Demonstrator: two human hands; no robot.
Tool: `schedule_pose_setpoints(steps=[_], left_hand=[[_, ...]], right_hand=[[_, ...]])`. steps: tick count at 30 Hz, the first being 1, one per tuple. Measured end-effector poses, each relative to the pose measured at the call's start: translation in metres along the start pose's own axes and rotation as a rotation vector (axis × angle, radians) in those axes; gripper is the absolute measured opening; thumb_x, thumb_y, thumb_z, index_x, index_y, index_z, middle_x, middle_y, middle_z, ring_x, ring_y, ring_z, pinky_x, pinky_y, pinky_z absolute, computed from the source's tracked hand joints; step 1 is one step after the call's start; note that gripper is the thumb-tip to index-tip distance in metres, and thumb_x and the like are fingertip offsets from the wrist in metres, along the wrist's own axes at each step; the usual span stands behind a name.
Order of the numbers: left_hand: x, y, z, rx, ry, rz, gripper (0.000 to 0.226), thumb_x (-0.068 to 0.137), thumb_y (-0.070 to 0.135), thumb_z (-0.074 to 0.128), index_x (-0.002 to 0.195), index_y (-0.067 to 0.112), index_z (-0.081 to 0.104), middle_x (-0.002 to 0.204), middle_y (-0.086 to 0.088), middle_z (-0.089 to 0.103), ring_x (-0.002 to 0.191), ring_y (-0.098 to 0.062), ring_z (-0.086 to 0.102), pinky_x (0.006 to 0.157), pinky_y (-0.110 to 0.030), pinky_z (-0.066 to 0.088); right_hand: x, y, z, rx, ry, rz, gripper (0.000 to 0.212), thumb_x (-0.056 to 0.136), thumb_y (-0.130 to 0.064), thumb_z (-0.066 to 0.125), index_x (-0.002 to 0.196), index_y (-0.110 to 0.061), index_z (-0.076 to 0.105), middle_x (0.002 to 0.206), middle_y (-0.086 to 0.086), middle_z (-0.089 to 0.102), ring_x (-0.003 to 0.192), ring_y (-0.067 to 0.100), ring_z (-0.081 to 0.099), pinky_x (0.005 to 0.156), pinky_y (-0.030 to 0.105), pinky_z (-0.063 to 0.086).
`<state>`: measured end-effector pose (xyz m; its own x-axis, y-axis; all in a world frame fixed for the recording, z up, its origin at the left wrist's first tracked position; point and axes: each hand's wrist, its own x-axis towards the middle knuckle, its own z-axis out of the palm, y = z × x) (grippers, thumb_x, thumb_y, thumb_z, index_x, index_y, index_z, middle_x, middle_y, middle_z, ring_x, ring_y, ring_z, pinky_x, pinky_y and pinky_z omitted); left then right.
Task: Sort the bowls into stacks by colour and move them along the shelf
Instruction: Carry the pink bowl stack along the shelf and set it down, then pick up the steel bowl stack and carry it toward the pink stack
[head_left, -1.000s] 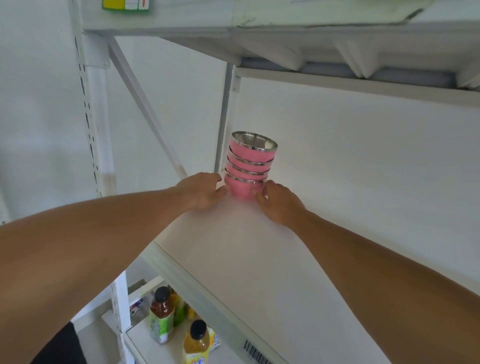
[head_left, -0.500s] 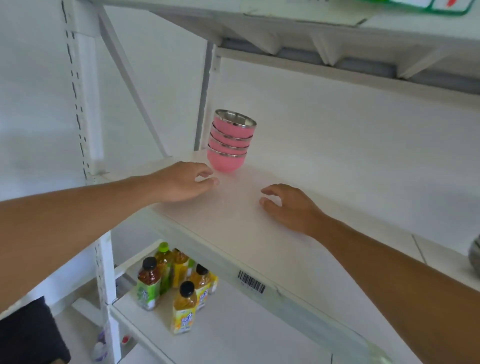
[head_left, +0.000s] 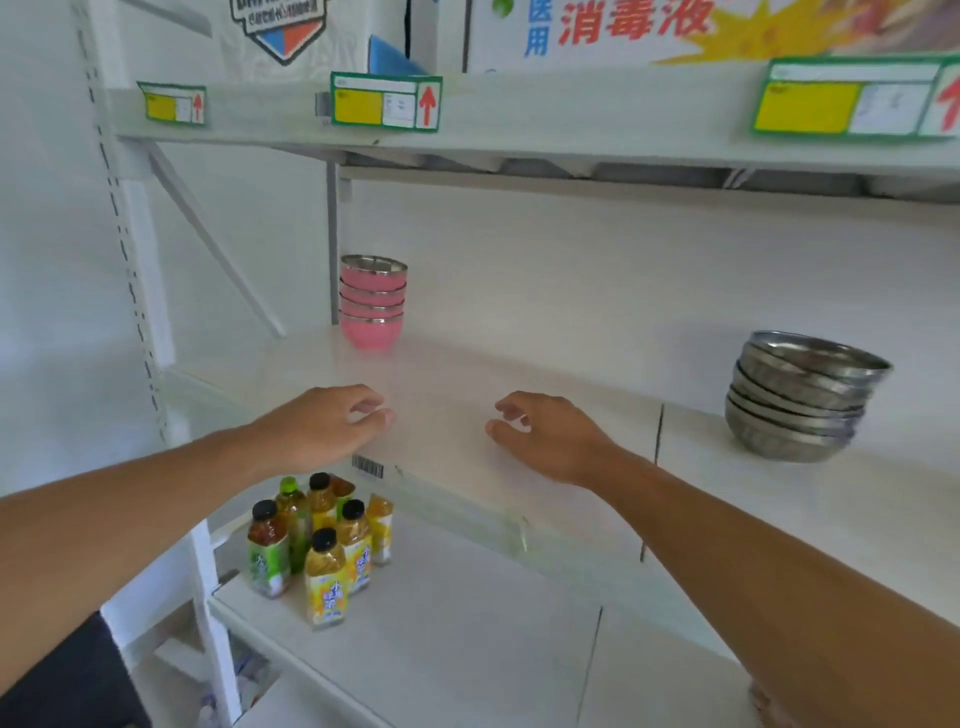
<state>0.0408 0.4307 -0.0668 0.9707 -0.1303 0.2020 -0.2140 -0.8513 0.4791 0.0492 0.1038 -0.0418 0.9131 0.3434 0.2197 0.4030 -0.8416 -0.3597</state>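
Pink bowls (head_left: 372, 301), nested in one upright stack with steel rims showing, stand at the far left end of the middle shelf (head_left: 457, 395), close to the back wall and just beside the grey upright post (head_left: 332, 244). Well apart from them, at the right end of the same shelf, sits a stack of plain steel bowls (head_left: 800, 397) (leaning slightly, the top one tilted). Between the two stacks the shelf surface is bare white. The left hand (head_left: 322, 426) hovers near the shelf's front edge, palm down, fingers loosely curled and apart, gripping nothing. The right hand (head_left: 550, 436) mirrors it a little to the right, fingers likewise spread and curled on nothing. On the lower shelf (head_left: 467, 623) below the left hand stands a cluster of drink bottles (head_left: 322, 540). Yellow price tags (head_left: 385, 102) line the edge of the shelf above
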Motion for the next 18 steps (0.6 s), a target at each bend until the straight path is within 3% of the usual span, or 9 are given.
schedule_pose_setpoints(steps=[6, 11, 18], left_hand=[[-0.049, 0.093, 0.038, -0.018, -0.01, 0.054, 0.059, 0.103, 0.067, 0.055, 0.149, 0.031, 0.063, 0.145, 0.011, 0.067, 0.123, -0.001, 0.057, 0.098, -0.026, 0.041], [-0.057, 0.163, 0.064, -0.024, -0.031, 0.141, 0.056, 0.105, 0.062, 0.056, 0.149, 0.028, 0.063, 0.147, 0.012, 0.068, 0.137, -0.006, 0.058, 0.112, -0.034, 0.046], [-0.041, 0.229, 0.094, -0.161, -0.083, 0.244, 0.057, 0.103, 0.067, 0.055, 0.145, 0.031, 0.065, 0.143, 0.012, 0.069, 0.137, -0.011, 0.061, 0.106, -0.031, 0.045]], right_hand=[[-0.105, 0.049, -0.036, -0.008, 0.011, 0.019, 0.06, 0.101, -0.064, 0.053, 0.148, -0.029, 0.061, 0.144, -0.009, 0.067, 0.128, 0.016, 0.062, 0.104, 0.038, 0.05], [-0.169, 0.085, -0.073, -0.037, 0.071, 0.088, 0.055, 0.103, -0.063, 0.053, 0.145, -0.028, 0.064, 0.14, -0.009, 0.07, 0.127, 0.016, 0.063, 0.103, 0.037, 0.05], [-0.249, 0.127, -0.112, -0.113, 0.111, 0.343, 0.055, 0.104, -0.063, 0.053, 0.145, -0.029, 0.064, 0.144, -0.007, 0.069, 0.127, 0.017, 0.064, 0.105, 0.038, 0.05]])
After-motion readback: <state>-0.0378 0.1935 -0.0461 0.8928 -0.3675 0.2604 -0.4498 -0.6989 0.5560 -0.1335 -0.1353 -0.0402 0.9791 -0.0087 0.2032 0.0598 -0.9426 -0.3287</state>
